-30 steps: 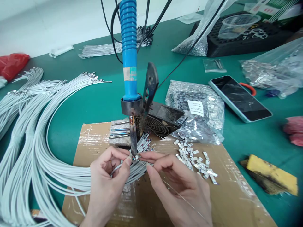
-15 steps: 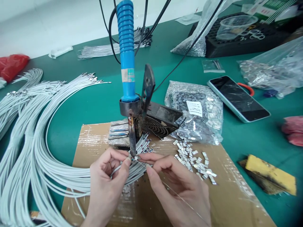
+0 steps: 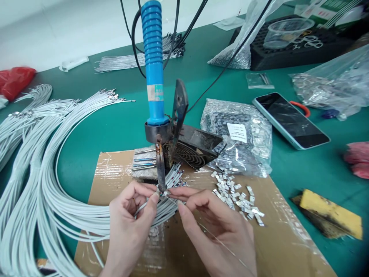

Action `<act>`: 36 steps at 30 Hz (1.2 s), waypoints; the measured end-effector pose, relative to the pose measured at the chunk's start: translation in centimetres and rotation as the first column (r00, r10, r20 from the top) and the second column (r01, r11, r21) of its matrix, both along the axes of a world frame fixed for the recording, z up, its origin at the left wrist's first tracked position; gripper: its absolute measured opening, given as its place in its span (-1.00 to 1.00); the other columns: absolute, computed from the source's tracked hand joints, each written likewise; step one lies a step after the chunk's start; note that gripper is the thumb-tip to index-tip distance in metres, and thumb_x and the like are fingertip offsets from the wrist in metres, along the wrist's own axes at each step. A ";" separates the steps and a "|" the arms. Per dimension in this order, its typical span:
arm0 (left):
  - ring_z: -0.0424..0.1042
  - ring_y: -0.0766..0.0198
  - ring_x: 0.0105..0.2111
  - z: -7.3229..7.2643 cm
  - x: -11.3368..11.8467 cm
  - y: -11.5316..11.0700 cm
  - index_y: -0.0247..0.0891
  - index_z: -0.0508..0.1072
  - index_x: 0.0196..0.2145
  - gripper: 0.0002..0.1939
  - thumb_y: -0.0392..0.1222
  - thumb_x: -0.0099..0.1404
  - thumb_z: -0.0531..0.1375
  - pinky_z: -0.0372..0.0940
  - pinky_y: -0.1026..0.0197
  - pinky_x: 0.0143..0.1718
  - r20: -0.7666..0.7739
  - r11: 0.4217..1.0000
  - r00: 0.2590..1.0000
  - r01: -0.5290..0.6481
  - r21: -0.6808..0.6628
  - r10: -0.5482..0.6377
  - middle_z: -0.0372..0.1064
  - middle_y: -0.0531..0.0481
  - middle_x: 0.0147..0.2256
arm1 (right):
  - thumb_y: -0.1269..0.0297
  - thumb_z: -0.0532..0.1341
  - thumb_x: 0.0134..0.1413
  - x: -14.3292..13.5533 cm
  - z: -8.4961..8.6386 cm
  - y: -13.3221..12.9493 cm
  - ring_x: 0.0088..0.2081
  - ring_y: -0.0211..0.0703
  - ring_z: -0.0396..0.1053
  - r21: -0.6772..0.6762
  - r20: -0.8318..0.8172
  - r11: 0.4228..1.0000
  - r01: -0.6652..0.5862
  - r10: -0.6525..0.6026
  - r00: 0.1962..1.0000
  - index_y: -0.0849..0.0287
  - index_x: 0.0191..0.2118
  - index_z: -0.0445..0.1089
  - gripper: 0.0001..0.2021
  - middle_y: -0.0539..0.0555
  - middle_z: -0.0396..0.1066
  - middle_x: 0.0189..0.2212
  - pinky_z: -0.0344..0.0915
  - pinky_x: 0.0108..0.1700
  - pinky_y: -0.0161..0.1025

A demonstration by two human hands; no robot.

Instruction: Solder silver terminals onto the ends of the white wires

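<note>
A blue-handled soldering iron [image 3: 155, 96] stands upright in a metal holder, its dark tip pointing down between my hands. My left hand [image 3: 134, 219] pinches a white cable end right beside the tip. Thin solder wire [image 3: 227, 250] runs through my right hand [image 3: 216, 227], whose fingers are closed on it close to the tip. The small metal piece at the tip is partly hidden by my fingers. Under and behind my fingers lies a bundle of white cables [image 3: 165, 209]. Small metal clips [image 3: 236, 196] are scattered to the right on the cardboard [image 3: 276, 246].
Long white cable bundles [image 3: 49, 165] curve along the left. A bag of metal parts [image 3: 239, 134], a phone [image 3: 291, 119] and a stained yellow sponge [image 3: 331, 211] lie to the right. Behind the iron is a small fan [image 3: 191, 154]. Black cords hang overhead.
</note>
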State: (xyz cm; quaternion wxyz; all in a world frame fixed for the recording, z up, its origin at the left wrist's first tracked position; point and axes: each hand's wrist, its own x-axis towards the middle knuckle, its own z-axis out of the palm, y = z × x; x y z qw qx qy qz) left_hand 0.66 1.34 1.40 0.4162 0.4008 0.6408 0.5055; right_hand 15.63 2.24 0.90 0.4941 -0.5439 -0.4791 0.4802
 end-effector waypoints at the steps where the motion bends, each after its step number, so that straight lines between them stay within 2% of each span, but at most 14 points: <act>1: 0.48 0.36 -0.45 0.0 0.0 0.0 -0.21 0.57 -0.44 -0.86 -0.33 0.29 0.36 0.36 0.42 -0.44 0.005 1.000 1.000 0.003 -0.005 -0.003 0.61 0.03 -0.36 | 0.31 0.33 0.14 0.0 0.0 0.0 -0.24 -0.13 0.68 -0.002 0.003 1.000 -0.001 0.001 1.000 0.05 -0.51 0.41 -0.79 0.02 0.71 -0.23 0.57 -0.18 -0.34; 4: 0.47 0.35 -0.46 0.1 0.3 0.0 -0.21 0.57 -0.45 -0.86 -0.33 0.27 0.37 0.36 0.41 -0.44 0.027 1.000 1.000 -0.015 -0.011 0.015 0.61 0.02 -0.38 | 0.31 0.33 0.15 0.1 0.1 0.0 -0.24 -0.11 0.69 -0.003 0.017 1.000 -0.006 0.006 1.000 0.05 -0.51 0.42 -0.79 0.03 0.71 -0.23 0.57 -0.21 -0.33; 9: 0.47 0.33 -0.45 0.5 1.2 0.0 -0.22 0.55 -0.49 -0.85 -0.32 0.23 0.38 0.35 0.40 -0.42 0.081 0.989 0.986 -0.147 -0.014 0.147 0.59 0.01 -0.39 | 0.31 0.32 0.16 0.1 0.2 0.0 -0.23 -0.07 0.70 -0.001 0.017 1.000 -0.001 0.001 1.000 0.06 -0.52 0.42 -0.78 0.05 0.72 -0.23 0.58 -0.22 -0.31; 13: 0.49 0.31 -0.45 0.5 1.3 0.0 -0.23 0.57 -0.49 -0.86 -0.31 0.20 0.41 0.37 0.38 -0.42 0.079 0.994 0.991 -0.104 -0.022 0.106 0.60 0.00 -0.39 | 0.32 0.32 0.15 0.1 0.1 0.1 -0.23 -0.06 0.69 0.006 0.008 1.000 -0.002 0.002 1.000 0.06 -0.52 0.41 -0.78 0.07 0.72 -0.23 0.58 -0.20 -0.28; 17: 0.46 0.34 -0.47 0.3 1.0 -0.1 -0.21 0.56 -0.47 -0.85 -0.31 0.25 0.38 0.35 0.40 -0.44 0.118 0.991 0.984 -0.135 -0.010 0.135 0.59 0.02 -0.39 | 0.32 0.31 0.16 0.1 0.1 0.0 -0.24 -0.09 0.69 0.009 0.009 1.000 -0.006 0.006 1.000 0.06 -0.52 0.41 -0.78 0.07 0.71 -0.22 0.57 -0.20 -0.30; 21: 0.51 0.31 -0.45 0.1 0.8 -0.2 -0.20 0.58 -0.46 -0.86 -0.31 0.25 0.39 0.38 0.38 -0.43 0.121 0.998 0.991 -0.059 -0.016 0.060 0.61 0.01 -0.38 | 0.30 0.31 0.17 0.1 0.1 -0.1 -0.24 -0.11 0.69 -0.012 0.000 1.000 -0.010 0.010 1.000 0.07 -0.51 0.41 -0.77 0.06 0.71 -0.22 0.55 -0.19 -0.32; 27: 0.48 0.39 -0.46 0.3 1.7 -0.1 -0.22 0.57 -0.49 -0.84 -0.34 0.22 0.41 0.35 0.45 -0.40 0.204 0.986 0.965 -0.166 -0.027 0.168 0.59 0.06 -0.40 | 0.30 0.31 0.17 0.1 -0.3 -0.2 -0.22 -0.15 0.68 -0.043 -0.025 0.999 -0.008 0.007 1.000 0.06 -0.51 0.39 -0.78 0.06 0.71 -0.21 0.53 -0.15 -0.36; 31: 0.51 0.39 -0.43 0.0 1.4 -0.2 -0.22 0.58 -0.48 -0.85 -0.33 0.23 0.41 0.38 0.46 -0.37 0.216 0.988 0.965 -0.151 -0.021 0.151 0.59 0.06 -0.39 | 0.28 0.31 0.18 0.0 -0.4 -0.3 -0.21 -0.17 0.68 -0.058 -0.043 0.998 -0.013 0.011 0.999 0.06 -0.50 0.40 -0.78 0.03 0.70 -0.21 0.51 -0.14 -0.38; 36: 0.56 0.41 -0.41 -0.7 0.2 -0.3 -0.20 0.60 -0.43 -0.85 -0.32 0.31 0.38 0.40 0.48 -0.35 0.168 1.000 0.986 -0.014 0.010 0.012 0.62 0.08 -0.36 | 0.27 0.33 0.16 0.0 -0.4 -0.3 -0.22 -0.20 0.67 -0.045 -0.050 0.999 -0.008 0.006 0.999 0.06 -0.49 0.42 -0.79 0.02 0.70 -0.20 0.51 -0.16 -0.41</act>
